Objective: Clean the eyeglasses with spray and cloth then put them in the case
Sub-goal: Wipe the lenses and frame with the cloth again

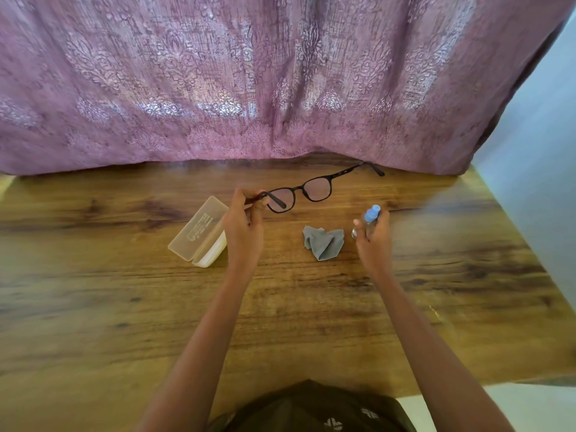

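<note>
Black-framed eyeglasses (pixel 307 190) are held up over the wooden table (pixel 124 307), arms unfolded. My left hand (pixel 244 224) pinches the end of their left arm. My right hand (pixel 372 236) grips a small clear spray bottle (pixel 369 218) with a blue cap, upright, to the right of the glasses. A crumpled grey cloth (pixel 324 243) lies on the table between my hands. A translucent beige case (pixel 199 232) stands open just left of my left hand.
A purple patterned curtain (pixel 280 82) hangs along the table's far edge. A pale wall (pixel 536 182) borders the right side. The table's near right corner ends by a white floor (pixel 514 406).
</note>
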Demonstrator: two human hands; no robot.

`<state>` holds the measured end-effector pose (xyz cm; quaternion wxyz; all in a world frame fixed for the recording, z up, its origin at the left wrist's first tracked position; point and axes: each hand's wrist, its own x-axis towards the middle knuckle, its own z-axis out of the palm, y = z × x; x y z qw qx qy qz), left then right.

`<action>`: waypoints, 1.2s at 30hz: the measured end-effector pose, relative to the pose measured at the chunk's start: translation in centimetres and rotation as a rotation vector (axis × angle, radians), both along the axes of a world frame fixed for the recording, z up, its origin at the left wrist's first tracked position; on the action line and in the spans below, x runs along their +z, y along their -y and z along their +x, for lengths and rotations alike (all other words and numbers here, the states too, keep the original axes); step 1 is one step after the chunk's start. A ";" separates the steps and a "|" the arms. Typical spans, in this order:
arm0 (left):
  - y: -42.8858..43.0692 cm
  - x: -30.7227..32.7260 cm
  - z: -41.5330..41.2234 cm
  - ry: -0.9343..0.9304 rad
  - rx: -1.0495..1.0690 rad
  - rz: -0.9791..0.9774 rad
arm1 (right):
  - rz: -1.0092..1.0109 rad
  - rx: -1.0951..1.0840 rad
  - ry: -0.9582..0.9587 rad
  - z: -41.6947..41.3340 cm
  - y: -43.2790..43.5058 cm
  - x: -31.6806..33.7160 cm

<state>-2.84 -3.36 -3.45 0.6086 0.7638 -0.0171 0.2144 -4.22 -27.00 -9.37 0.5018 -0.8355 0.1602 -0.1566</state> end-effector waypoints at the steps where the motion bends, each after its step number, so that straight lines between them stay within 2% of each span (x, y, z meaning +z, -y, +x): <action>1: 0.0 0.0 0.0 -0.004 -0.001 -0.003 | 0.007 -0.010 -0.006 0.0 0.0 -0.1; 4: -0.1 -0.3 0.1 -0.010 -0.004 0.001 | 0.082 -0.143 0.017 -0.7 -0.6 -0.6; 7: -0.1 -0.3 0.0 0.006 0.000 0.005 | 0.014 -0.317 -0.023 -2.6 -1.7 -2.0; 13: 0.0 -0.2 -0.2 0.009 -0.011 0.000 | -0.314 -0.110 -0.111 -4.1 -4.2 -3.2; 15: 0.0 0.0 -0.4 0.011 -0.009 0.005 | -0.351 -0.080 -0.131 -3.7 -4.3 -2.8; 21: -0.1 0.3 -0.5 0.040 -0.002 0.019 | -0.114 0.006 -0.047 -3.2 -4.9 -0.1; 26: 0.0 0.2 -0.5 0.030 -0.007 0.035 | -0.015 0.124 0.235 -3.3 -7.7 4.3; 31: -0.1 0.2 -0.8 0.050 -0.009 0.037 | 0.203 0.146 0.298 -3.4 -10.2 7.4; 33: -0.1 0.3 -0.8 0.043 -0.005 0.030 | 0.202 0.140 0.331 -3.2 -10.8 8.2; 36: 0.1 0.5 -0.8 0.083 -0.011 0.029 | 0.026 0.145 0.407 -2.8 -11.1 8.8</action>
